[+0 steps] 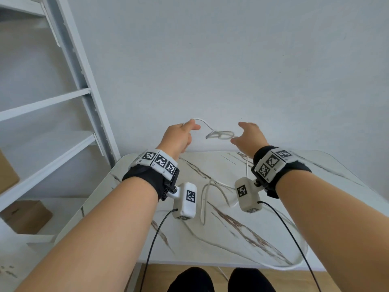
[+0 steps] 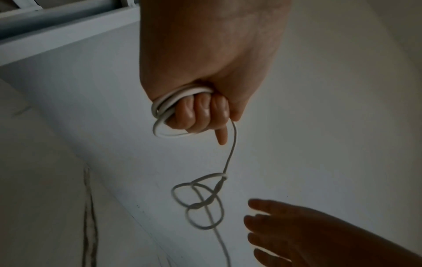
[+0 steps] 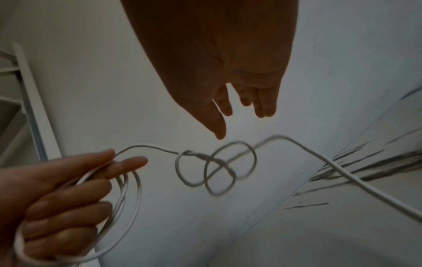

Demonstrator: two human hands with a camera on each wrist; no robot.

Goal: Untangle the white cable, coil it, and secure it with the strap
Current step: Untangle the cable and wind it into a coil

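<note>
The white cable (image 1: pixel 205 123) hangs in the air between my hands, above the far edge of the marble table (image 1: pixel 315 207). My left hand (image 1: pixel 179 137) grips several coiled loops of the cable (image 2: pixel 170 104) in a fist. A loose knot (image 1: pixel 222 134) of overlapping loops (image 3: pixel 214 169) dangles just past that hand. My right hand (image 1: pixel 248 133) hovers beside the knot with its fingers (image 3: pixel 265 106) spread and holds nothing. The rest of the cable trails down onto the table (image 1: pixel 203 199) and off its front edge. No strap shows in any view.
A white shelving rack (image 1: pixel 84 85) stands at the left, with cardboard boxes (image 1: pixel 27 216) on its low shelves. A plain wall lies behind the table. Black sensor leads (image 1: pixel 151 239) hang from both wrist cameras. My knees (image 1: pixel 189 279) show below the table's front edge.
</note>
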